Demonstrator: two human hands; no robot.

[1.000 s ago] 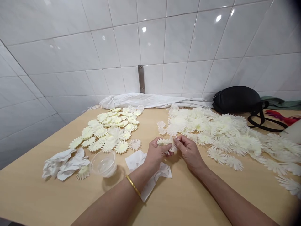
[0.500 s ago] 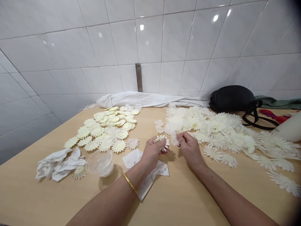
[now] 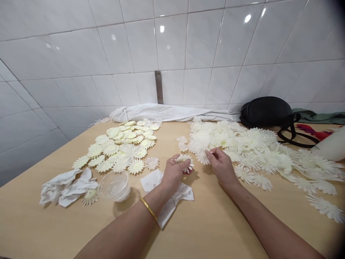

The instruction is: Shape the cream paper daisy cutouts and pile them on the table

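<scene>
Just above the pale wooden table [image 3: 40,223], the left hand [image 3: 175,172] pinches a cream paper daisy [image 3: 185,162] in a narrow grip, its centre hidden behind the fingers. The right hand [image 3: 222,166] is beside it, fingertips [image 3: 209,153] at a loose daisy [image 3: 202,157]; whether they grip it cannot be told. The left forearm partly covers a tissue [image 3: 168,187]. Heaps of daisies [image 3: 121,147] and flatter cutouts [image 3: 242,151] lie on either side. Near the wall, a black bag [image 3: 265,112] sits by a red item [image 3: 314,133] too cut off to name.
</scene>
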